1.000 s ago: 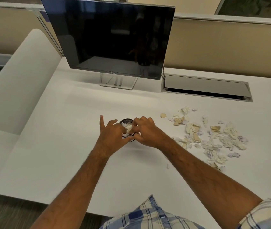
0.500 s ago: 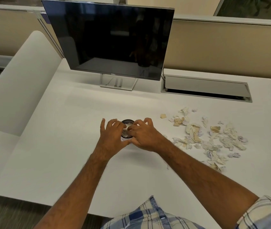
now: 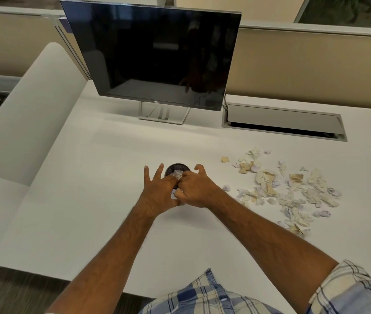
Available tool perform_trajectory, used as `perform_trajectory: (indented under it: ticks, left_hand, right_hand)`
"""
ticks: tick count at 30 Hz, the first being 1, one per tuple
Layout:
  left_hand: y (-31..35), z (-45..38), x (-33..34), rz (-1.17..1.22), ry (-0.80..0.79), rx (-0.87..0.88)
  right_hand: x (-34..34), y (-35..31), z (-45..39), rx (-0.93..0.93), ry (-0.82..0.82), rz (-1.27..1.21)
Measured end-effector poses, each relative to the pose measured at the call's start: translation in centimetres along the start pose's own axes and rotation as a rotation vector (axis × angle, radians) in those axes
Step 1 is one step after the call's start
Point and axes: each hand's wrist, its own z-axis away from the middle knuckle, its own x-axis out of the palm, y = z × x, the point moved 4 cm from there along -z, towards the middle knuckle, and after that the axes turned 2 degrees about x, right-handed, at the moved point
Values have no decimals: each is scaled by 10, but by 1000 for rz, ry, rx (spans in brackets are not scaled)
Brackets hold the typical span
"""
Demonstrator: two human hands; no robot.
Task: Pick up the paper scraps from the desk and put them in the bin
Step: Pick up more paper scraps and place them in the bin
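A small dark mesh bin (image 3: pixel 176 166) stands on the white desk (image 3: pixel 85 182) in front of me, with crumpled white scraps (image 3: pixel 177 174) showing in its mouth. Both hands meet over its near side and hide most of it. My left hand (image 3: pixel 157 193) rests against the bin's left side with its fingers spread. My right hand (image 3: pixel 197 189) is curled at the bin's right side, fingers closed on white paper scraps that peek out between the two hands. A loose pile of white, tan and pale purple paper scraps (image 3: pixel 293 191) lies on the desk to the right.
A dark monitor (image 3: pixel 155 55) on a stand sits at the back of the desk. An open cable tray (image 3: pixel 284 121) is at the back right. A white curved panel (image 3: pixel 26 109) bounds the desk on the left, and beige partitions rise behind.
Both hands have stayed at the bin. The left fingers closed onto the rim, then spread again. The right hand has curled tighter and drawn slightly toward me.
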Motion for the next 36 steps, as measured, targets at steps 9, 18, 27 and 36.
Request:
perform_trajectory:
  ticks: [9,18,27,36]
  left_hand:
    - [4,-8,-2,-28,-26,5]
    - [8,6,-23,-10,205,-36]
    - [54,24,-33,206,454,164]
    - [107,14,27,556,-21,26]
  right_hand:
    - [-7,0,4,-22,-16,-8]
    - [-29,17,32,7,242,54]
    - [-21,74,91,359,317,-360]
    - [8,135,152,548,203,-453]
